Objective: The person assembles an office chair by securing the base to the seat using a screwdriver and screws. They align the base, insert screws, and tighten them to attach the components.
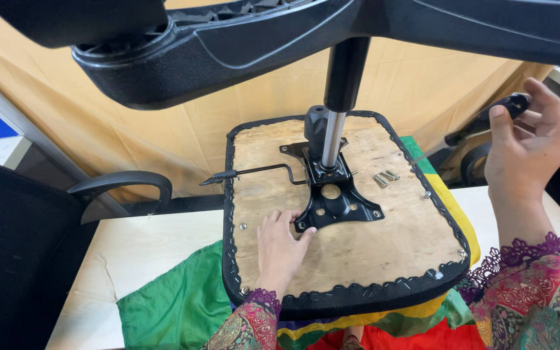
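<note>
Left hand on bracket, right hand gripping half-hidden tool

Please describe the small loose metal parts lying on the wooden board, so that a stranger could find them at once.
Start at the upturned seat's wooden underside, then the black metal plate at its centre. Just right of it lie short silver bolts, loose and shiny, unlike the screws fixed along the edge.

The chair base is cut off by the top edge. The handle is partly hidden by the right hand. The armrest is cut short behind the table.
</note>
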